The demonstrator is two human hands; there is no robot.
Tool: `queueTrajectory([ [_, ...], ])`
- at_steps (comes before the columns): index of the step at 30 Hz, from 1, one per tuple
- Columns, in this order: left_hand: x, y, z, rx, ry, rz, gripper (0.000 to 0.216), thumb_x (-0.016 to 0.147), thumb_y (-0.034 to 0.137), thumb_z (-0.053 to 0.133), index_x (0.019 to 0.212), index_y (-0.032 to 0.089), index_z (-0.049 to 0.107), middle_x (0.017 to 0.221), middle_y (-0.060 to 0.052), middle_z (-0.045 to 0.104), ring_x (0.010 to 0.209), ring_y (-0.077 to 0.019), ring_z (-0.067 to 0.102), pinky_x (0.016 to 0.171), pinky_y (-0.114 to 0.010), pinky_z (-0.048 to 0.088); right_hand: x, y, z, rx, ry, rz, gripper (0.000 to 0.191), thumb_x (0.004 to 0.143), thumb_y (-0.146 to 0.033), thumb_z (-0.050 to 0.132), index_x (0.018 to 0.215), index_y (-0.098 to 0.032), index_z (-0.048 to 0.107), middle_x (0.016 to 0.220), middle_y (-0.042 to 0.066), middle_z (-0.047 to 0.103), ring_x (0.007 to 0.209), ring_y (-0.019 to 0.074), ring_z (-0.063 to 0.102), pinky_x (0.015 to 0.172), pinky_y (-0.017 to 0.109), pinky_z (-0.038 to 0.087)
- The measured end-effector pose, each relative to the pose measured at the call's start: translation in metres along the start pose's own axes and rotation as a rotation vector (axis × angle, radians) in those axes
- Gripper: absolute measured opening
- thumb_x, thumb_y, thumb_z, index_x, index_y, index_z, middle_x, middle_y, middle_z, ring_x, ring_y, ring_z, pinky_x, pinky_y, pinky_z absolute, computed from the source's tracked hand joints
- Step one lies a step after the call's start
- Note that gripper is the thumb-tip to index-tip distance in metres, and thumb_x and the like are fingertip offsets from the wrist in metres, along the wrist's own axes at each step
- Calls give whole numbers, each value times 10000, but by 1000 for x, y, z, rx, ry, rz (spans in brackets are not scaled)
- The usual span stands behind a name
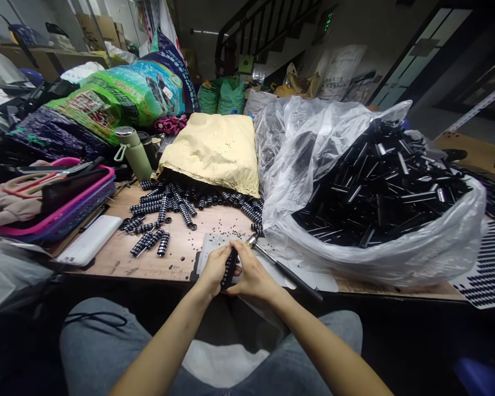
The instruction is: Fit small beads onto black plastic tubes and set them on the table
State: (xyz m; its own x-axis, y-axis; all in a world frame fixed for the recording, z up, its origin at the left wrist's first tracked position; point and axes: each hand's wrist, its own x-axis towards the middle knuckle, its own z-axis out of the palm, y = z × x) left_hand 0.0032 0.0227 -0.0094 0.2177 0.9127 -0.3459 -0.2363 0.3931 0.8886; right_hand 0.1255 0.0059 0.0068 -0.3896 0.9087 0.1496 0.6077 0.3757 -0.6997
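Observation:
A narrow black part (228,269) with a row of small light marks along one side is held upright between my two hands at the table's front edge. My left hand (213,270) is closed on its left side. My right hand (251,273) grips it from the right, thumb and fingers curled round it. Under my hands lies a grey plate (208,246), partly covered. To the right of my right hand, a hammer (286,270) with a black handle lies slanting towards the edge; its head is partly hidden. Tiny dark rings (223,230) are scattered just beyond.
Ribbed black rollers (163,209) are piled before a cream sack (214,148). A large clear plastic bag (284,220) of black parts fills the right. On the left are a pink-rimmed basket (112,171) with scissors (33,184), a white box (91,240) and a green flask (132,154).

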Motion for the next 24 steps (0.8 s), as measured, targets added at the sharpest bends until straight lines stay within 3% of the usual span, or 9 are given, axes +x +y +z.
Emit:
queueTrajectory([
  [4, -2, -18, -3, 597, 64, 457, 373, 798, 260, 483, 1157, 173, 534, 955, -88, 549, 857, -177, 552, 794, -345, 470, -1, 8, 15, -72, 106, 85, 848, 524, -173, 647, 1289, -146, 284, 1242, 147, 376, 1201, 263, 328, 1007, 403, 312],
  [8, 1, -29, -10, 1154, 11, 732, 457, 785, 80, 425, 1238, 140, 443, 997, -120, 532, 944, -212, 510, 834, -396, 448, -13, 19, 12, -203, 155, 80, 732, 630, -161, 578, 1300, -181, 284, 1294, 131, 344, 1207, 265, 333, 983, 381, 338],
  [10, 6, -29, -17, 1315, -94, 812, 459, 782, 16, 371, 1224, 118, 446, 1014, -139, 543, 951, -208, 516, 821, -368, 454, -25, 31, -2, -369, 212, 166, 679, 653, -248, 624, 1266, -182, 338, 1279, 140, 370, 1183, 296, 354, 955, 431, 347],
  [12, 10, -27, -25, 1416, -189, 898, 456, 786, -6, 346, 1212, 116, 451, 1033, -145, 550, 957, -203, 523, 810, -347, 452, -40, 44, -20, -574, 286, 346, 430, 721, -326, 588, 1105, -164, 482, 1148, 162, 479, 1089, 320, 429, 873, 474, 374],
  [14, 12, -26, -31, 1482, -234, 974, 428, 809, 21, 351, 1212, 128, 449, 1042, -140, 561, 947, -204, 530, 791, -350, 445, -54, 53, -37, -687, 263, 484, 208, 805, -347, 484, 887, -165, 545, 948, 149, 565, 947, 303, 511, 764, 433, 408],
  [17, 10, -23, -34, 1546, -220, 1036, 376, 838, 73, 362, 1190, 153, 470, 1028, -121, 587, 910, -204, 545, 791, -386, 410, -72, 47, -49, -561, 174, 549, 267, 876, -384, 335, 795, -197, 508, 699, 62, 585, 688, 218, 566, 604, 306, 401],
  [20, 6, -21, -31, 1591, -157, 1039, 367, 846, 79, 349, 1171, 178, 488, 1033, -104, 602, 931, -201, 541, 842, -424, 362, -87, 30, -42, -351, 248, 544, 339, 904, -412, 211, 819, -216, 475, 611, 13, 567, 550, 169, 549, 526, 250, 357],
  [22, 5, -23, -28, 1624, -122, 1032, 368, 850, 83, 342, 1169, 188, 492, 1044, -95, 607, 951, -200, 536, 866, -433, 344, -93, 21, -34, -338, 246, 556, 357, 901, -421, 192, 773, -221, 459, 565, 7, 547, 505, 170, 538, 491, 245, 325],
  [24, 4, -27, -24, 1660, -87, 1021, 371, 854, 86, 332, 1178, 178, 488, 1073, -94, 605, 969, -199, 534, 887, -430, 338, -95, 13, -30, -381, 157, 587, 360, 891, -433, 204, 707, -227, 434, 504, -3, 512, 456, 176, 513, 460, 246, 284],
])
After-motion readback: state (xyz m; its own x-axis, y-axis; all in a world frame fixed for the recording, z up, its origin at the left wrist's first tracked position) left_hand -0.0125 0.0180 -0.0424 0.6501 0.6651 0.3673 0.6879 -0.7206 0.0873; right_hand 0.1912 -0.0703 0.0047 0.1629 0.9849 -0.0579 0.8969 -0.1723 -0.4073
